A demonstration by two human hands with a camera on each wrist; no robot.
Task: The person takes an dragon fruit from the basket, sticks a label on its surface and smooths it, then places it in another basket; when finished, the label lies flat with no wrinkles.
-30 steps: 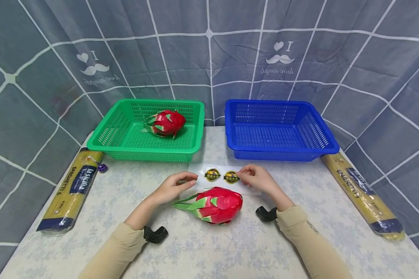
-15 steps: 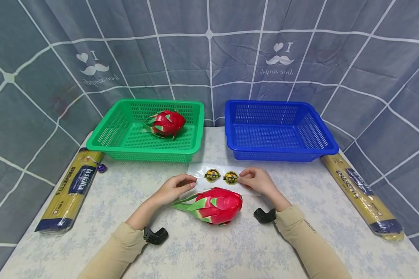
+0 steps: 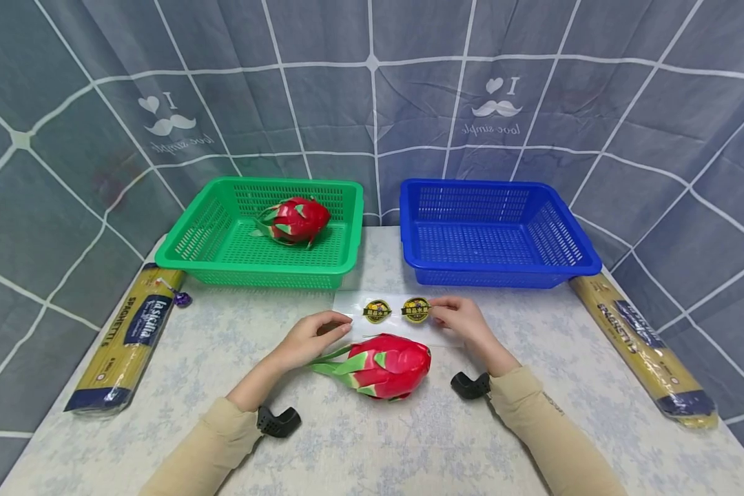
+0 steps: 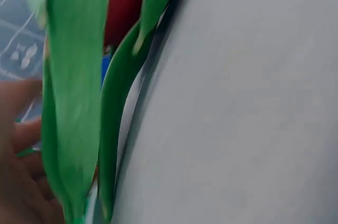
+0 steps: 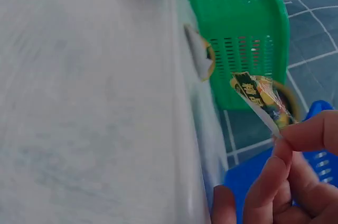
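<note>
The clock's centre is the near dragon fruit, lying on its side on the pale, flower-patterned surface. At 9 o'clock, well apart from it, lies one spaghetti pack, with a small purple-wrapped candy at the pack's own 2 o'clock edge. Between 10 and 11 stands the green basket, a second dragon fruit inside. At 10, just beside the near fruit's leaves, the left hand has its fingers bent at the left end of a clear sheet; whether they pinch it I cannot tell. A flat sticker lies on the sheet near those fingertips, towards 2 o'clock. Further right, the held sticker sits at 9 o'clock from the right hand, its edge pinched between thumb and finger; the right wrist view shows it curled and raised off the sheet, at 11 from the fingertips. Between 1 and 2 stands the blue basket; at 3, another spaghetti pack.
</note>
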